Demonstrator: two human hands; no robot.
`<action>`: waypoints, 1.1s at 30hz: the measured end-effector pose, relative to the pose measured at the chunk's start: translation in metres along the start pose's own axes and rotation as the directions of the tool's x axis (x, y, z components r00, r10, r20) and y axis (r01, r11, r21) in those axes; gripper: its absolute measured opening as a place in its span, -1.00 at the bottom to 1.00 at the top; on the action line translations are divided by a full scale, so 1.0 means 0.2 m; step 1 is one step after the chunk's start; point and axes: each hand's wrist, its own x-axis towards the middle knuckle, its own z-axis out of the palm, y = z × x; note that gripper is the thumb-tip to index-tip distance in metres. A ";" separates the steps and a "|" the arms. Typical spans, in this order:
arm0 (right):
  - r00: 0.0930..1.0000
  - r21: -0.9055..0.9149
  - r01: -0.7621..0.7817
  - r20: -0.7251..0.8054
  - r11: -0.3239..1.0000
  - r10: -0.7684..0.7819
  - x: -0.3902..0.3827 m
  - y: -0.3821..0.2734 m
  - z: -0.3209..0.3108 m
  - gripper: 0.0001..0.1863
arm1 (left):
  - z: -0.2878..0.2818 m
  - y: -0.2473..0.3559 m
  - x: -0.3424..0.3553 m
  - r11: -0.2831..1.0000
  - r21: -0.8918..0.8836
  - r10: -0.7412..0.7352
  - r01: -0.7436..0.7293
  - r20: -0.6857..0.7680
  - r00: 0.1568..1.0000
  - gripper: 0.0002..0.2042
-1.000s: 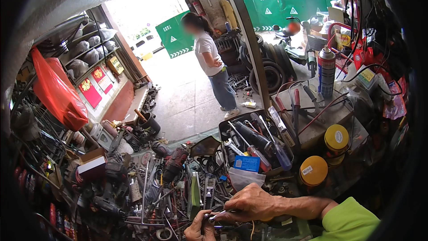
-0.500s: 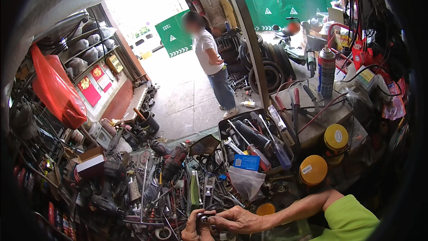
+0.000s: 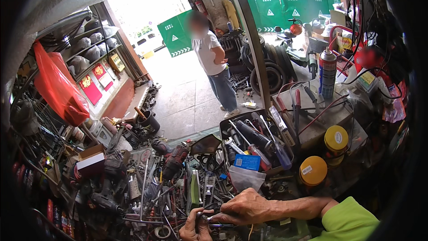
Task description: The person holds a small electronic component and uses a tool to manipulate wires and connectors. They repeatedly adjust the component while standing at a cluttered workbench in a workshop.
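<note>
Near the lower edge, above the cluttered bench, my left hand point(image 3: 194, 226) pinches a small dark part with a round shiny metal end point(image 3: 203, 218). Close beside it on the right, my right hand point(image 3: 245, 207) is closed, its fingertips meeting the part. A thin shiny metal rod point(image 3: 221, 225) shows just under the right fingers; its kind is not clear. The right forearm comes in from the right in a bright green sleeve. Just beyond my hands stands a green, flat-sided object point(image 3: 194, 192) among loose tools.
Loose tools and a red drill point(image 3: 174, 161) cover the bench. A black bin of screwdrivers point(image 3: 256, 140) stands ahead, with a plastic bag point(image 3: 247, 179) at its front. Yellow-lidded tubs point(image 3: 313, 171) and a spray can point(image 3: 327, 73) are at right. A person point(image 3: 214, 62) stands beyond the bench.
My right hand has risen and turned, its knuckles now higher, and the metal rod shows beneath it. The left hand has shifted slightly left, still on the small part.
</note>
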 end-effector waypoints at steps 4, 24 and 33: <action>0.998 -0.081 0.059 -0.014 0.995 -0.060 0.01 0.00 -0.05 -0.50 | -0.01 0.03 0.02 0.999 0.039 0.028 -0.030 0.043 0.999 -0.80; 0.996 0.025 0.083 -0.034 0.996 -0.082 0.02 0.02 -0.09 -0.51 | 0.00 0.06 0.04 0.997 0.017 0.071 -0.072 0.062 0.996 -0.76; 0.997 -0.019 0.037 0.062 0.999 -0.036 0.02 0.01 -0.11 -0.50 | 0.00 0.06 0.04 0.990 0.068 0.122 -0.125 0.051 0.991 -0.76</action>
